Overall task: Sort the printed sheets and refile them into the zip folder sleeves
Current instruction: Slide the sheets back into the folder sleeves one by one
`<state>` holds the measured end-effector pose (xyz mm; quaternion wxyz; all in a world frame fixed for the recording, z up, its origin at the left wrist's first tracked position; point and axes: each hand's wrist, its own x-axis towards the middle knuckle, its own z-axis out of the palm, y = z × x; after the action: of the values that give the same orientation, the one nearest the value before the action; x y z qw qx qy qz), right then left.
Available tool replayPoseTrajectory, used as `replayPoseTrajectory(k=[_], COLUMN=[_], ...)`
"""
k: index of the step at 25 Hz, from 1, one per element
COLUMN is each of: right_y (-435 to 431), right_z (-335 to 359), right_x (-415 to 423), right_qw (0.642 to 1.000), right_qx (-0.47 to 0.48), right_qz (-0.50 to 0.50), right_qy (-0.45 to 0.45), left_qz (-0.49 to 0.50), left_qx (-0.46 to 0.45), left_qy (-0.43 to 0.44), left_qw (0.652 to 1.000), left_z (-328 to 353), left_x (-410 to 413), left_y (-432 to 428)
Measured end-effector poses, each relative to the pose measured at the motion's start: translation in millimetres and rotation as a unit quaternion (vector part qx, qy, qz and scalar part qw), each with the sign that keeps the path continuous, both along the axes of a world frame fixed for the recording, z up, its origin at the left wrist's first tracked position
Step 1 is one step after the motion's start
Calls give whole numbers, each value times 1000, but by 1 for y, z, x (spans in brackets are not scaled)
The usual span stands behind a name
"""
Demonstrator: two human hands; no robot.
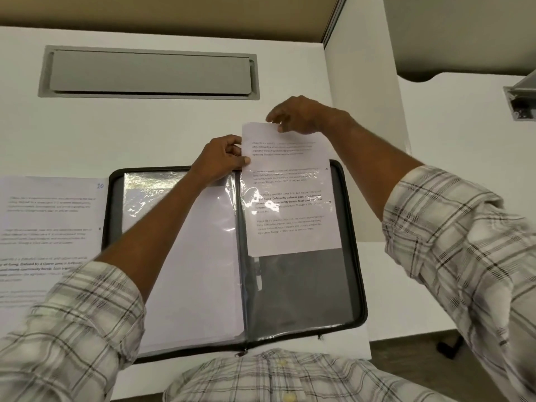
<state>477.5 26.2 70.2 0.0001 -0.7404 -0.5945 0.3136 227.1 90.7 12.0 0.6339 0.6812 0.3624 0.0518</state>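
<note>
A black zip folder (355,256) lies open on the white desk in front of me. A printed sheet (293,227) sits partway inside the clear right-hand sleeve (304,291), its top sticking out above the folder's far edge. My right hand (301,116) pinches the sheet's top edge. My left hand (222,159) grips the sheet's upper left corner together with the sleeve's opening. The left-hand sleeves (200,271) hold white sheets, partly hidden by my left forearm.
A stack of printed sheets (49,227), the top one marked "10", lies on the desk (145,134) left of the folder. A grey cable hatch (149,72) is set into the desk beyond. A partition rises at the right, with another desk behind it.
</note>
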Motion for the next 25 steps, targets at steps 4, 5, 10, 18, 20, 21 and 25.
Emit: replayPoseTrajectory(k=[4,5,10,18,20,21,25], right_y=[3,2,-2,-16,-16,-17,-32], right_z=[-4,-4,-4,-13,-10,-10,-13], right_x=[-9,-9,-9,-26,-30,-31,-34], right_qw=[1000,1000,992,976,985,986,978], right_qx=[8,-1,-98,-181,-131,-123,-160], right_qz=[21,18,29,43,36,30,44], right_qy=[9,19,79,113,106,112,126], left_qz=[40,62,-57,-170,-175,-174,-159], left_qx=[125,190,366,427,429,428,428], left_qy=[18,9,-34,56,75,78,65], left_qw=[991,980,928,886,883,883,887], left_z=[1,4,2,-35,-38,-39,-35], left_x=[-5,-10,-54,-82,-80,-79,-83], left_y=[-7,-19,-139,-233,-236,-236,-231])
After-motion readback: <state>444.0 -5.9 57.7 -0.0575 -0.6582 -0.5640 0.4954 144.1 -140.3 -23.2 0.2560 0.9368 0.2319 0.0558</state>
